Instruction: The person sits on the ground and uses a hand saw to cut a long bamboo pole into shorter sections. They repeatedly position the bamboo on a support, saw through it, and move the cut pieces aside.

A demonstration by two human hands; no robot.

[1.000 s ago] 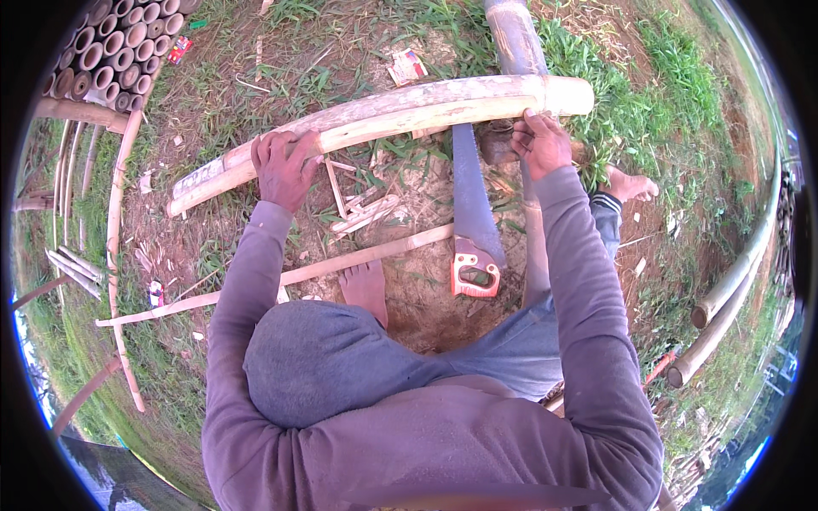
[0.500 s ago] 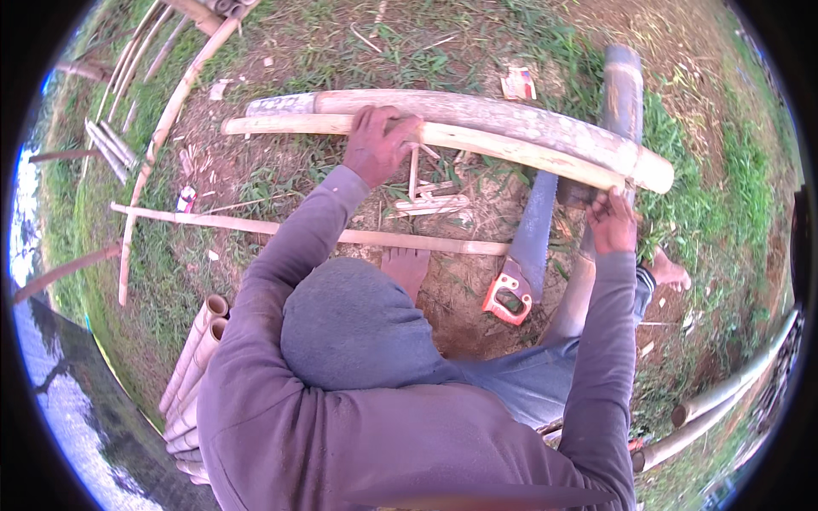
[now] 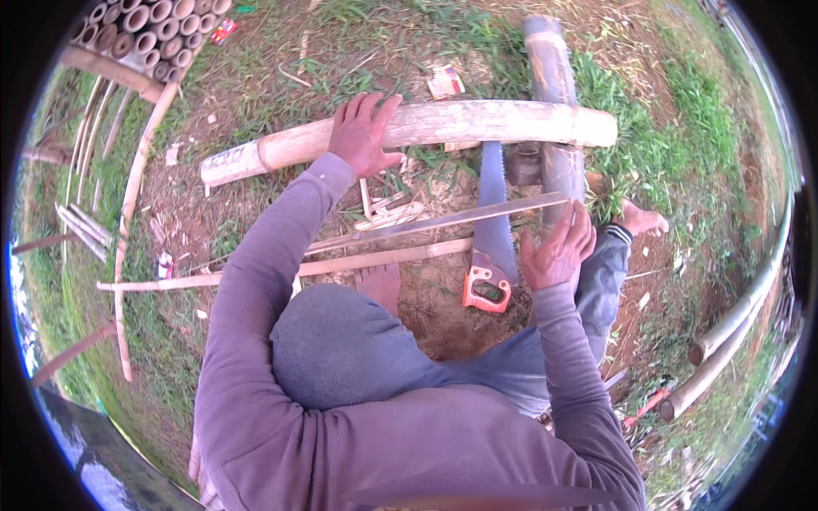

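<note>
My left hand [image 3: 362, 136] grips a thick pale bamboo pole [image 3: 486, 122], fingers over the far side and thumb on the near side. The pole's right part crosses a dark wooden log [image 3: 558, 166]. Nearer to me, a split bamboo strip [image 3: 452, 223] slants across the saw blade, its right end just beyond my right fingertips. My right hand [image 3: 558, 251] is open, thumb apart; whether its fingertips touch the strip I cannot tell. A handsaw [image 3: 492, 221] with an orange handle stands between the pole and my leg, its blade pointing away.
A longer bamboo strip [image 3: 383, 257] lies just nearer, by my foot. Bamboo offcuts [image 3: 390, 217] lie under the pole. Stacked bamboo tubes [image 3: 162, 32] are at the far left, and two bamboo poles [image 3: 724, 341] lie at the right. A crumpled packet [image 3: 445, 83] sits beyond the pole.
The split strip has come away from the thick pole and dropped nearer to me. My left hand has shifted from the strip to the pole; my right hand has opened and drawn back. The view has shifted.
</note>
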